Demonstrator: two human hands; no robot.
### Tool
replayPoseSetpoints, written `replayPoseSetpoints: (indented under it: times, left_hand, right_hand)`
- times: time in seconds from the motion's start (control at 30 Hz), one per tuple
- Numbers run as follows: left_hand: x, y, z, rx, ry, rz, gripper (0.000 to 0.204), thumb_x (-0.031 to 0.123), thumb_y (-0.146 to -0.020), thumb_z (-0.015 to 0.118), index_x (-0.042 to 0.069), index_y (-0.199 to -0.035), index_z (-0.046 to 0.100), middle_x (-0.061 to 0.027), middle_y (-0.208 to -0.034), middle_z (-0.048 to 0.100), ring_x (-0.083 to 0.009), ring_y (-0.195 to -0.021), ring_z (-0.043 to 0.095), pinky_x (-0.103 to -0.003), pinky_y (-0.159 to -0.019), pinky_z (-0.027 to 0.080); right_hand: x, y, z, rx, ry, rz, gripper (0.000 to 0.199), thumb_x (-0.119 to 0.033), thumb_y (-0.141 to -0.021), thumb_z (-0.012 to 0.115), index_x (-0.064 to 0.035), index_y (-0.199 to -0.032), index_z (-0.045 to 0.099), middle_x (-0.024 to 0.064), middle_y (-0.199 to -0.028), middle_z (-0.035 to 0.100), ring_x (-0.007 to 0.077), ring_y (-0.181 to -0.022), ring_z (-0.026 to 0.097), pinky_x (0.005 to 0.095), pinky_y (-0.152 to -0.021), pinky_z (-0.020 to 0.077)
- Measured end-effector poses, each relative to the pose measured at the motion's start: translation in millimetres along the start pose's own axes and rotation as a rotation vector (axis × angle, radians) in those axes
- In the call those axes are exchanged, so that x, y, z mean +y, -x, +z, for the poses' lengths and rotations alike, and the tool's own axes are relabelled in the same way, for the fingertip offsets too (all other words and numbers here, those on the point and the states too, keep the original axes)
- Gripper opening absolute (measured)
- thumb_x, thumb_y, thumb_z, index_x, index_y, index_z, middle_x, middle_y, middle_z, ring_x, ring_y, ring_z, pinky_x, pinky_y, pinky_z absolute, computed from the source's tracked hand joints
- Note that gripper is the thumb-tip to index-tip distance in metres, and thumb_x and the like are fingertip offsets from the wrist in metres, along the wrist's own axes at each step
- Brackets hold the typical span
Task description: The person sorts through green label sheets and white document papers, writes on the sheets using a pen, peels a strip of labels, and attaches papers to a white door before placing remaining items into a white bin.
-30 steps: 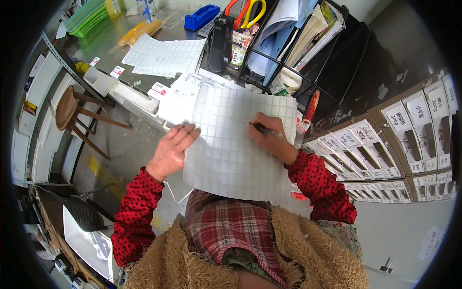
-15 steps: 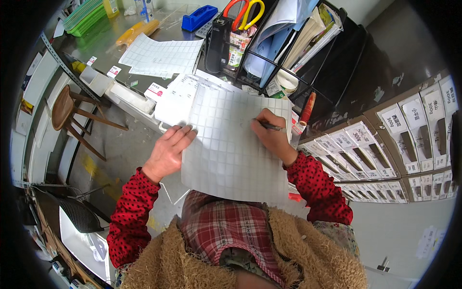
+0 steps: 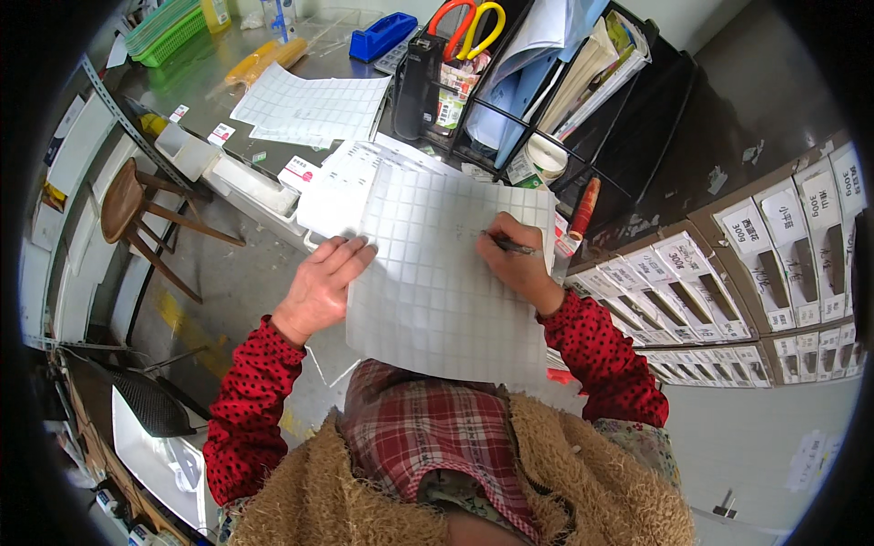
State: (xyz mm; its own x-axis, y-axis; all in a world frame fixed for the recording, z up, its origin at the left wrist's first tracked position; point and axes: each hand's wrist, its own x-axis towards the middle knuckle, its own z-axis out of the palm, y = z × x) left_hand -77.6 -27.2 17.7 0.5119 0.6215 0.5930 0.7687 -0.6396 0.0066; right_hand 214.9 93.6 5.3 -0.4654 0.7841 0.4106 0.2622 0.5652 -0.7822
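A large white gridded sheet [image 3: 437, 318] lies in front of me, its near part reaching past the desk edge towards my lap. At its left margin my left hand [image 3: 326, 284] is closed on the edge, fingers together on top; its thumb is hidden. My right hand [image 3: 521, 264] pinches a dark pen [image 3: 514, 247], held slanted with its tip at the upper right of the sheet. Faint marks show near the tip. Under the sheet's far left corner are printed papers [image 3: 339, 189].
Beyond lie more gridded sheets [image 3: 309, 105], a blue tape dispenser [image 3: 384, 36], and a black wire organizer [image 3: 510, 114] with scissors [image 3: 478, 32] and folders. A red-wrapped roll [image 3: 585, 207] sits right of the sheet, above labelled boxes [image 3: 678, 282]. A wooden stool [image 3: 137, 205] stands left.
The pen and my right hand have shifted very slightly on the sheet. My left hand keeps its place on the edge. The whole view has moved a little.
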Motion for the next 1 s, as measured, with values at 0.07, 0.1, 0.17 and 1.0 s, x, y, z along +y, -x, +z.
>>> replayPoseSetpoints:
  times: [0.07, 0.1, 0.17, 1.0]
  left_hand:
    - [-1, 2, 1, -0.009, -0.003, -0.016, 0.037, 0.006, -0.067, 0.064, -0.007, -0.102, 0.063, -0.014, -0.111, 0.063, -0.0317, -0.101, 0.061, -0.041, -0.086, 0.05]
    - [0, 2, 1, -0.015, 0.0, -0.023, 0.037, 0.006, -0.067, 0.064, -0.007, -0.102, 0.063, -0.0142, -0.111, 0.063, -0.0318, -0.101, 0.061, -0.041, -0.086, 0.05]
    - [2, 1, -1, -0.01, -0.001, 0.006, 0.035, 0.006, -0.067, 0.064, -0.007, -0.1, 0.064, -0.0145, -0.111, 0.063, -0.0318, -0.1, 0.061, -0.041, -0.086, 0.051]
    - [14, -74, -99, 0.088, 0.054, 0.027, 0.025, 0.003, -0.059, 0.062, 0.002, -0.084, 0.065, -0.0134, -0.12, 0.061, -0.0327, -0.104, 0.058, -0.041, -0.084, 0.047]
  right_hand:
    - [-1, -2, 0, -0.023, -0.018, 0.003, 0.013, 0.0, -0.082, 0.066, -0.0006, -0.074, 0.055, 0.0002, -0.061, 0.054, 0.0041, -0.059, 0.045, 0.023, -0.053, 0.039]
    - [-1, -1, 0, -0.047, -0.045, 0.012, 0.013, 0.0, -0.081, 0.066, -0.0007, -0.074, 0.055, 0.0003, -0.061, 0.054, 0.0042, -0.059, 0.046, 0.0232, -0.052, 0.0392]
    - [-1, 2, 0, -0.047, -0.064, 0.037, 0.013, 0.0, -0.081, 0.066, -0.0007, -0.074, 0.055, 0.0008, -0.062, 0.054, 0.0046, -0.058, 0.046, 0.0236, -0.052, 0.0392]
    - [-181, 21, -95, -0.233, 0.683, -0.49, 0.016, -0.012, -0.071, 0.071, -0.0065, -0.085, 0.065, 0.0104, -0.076, 0.064, 0.0282, -0.064, 0.061, 0.0317, -0.057, 0.0474]
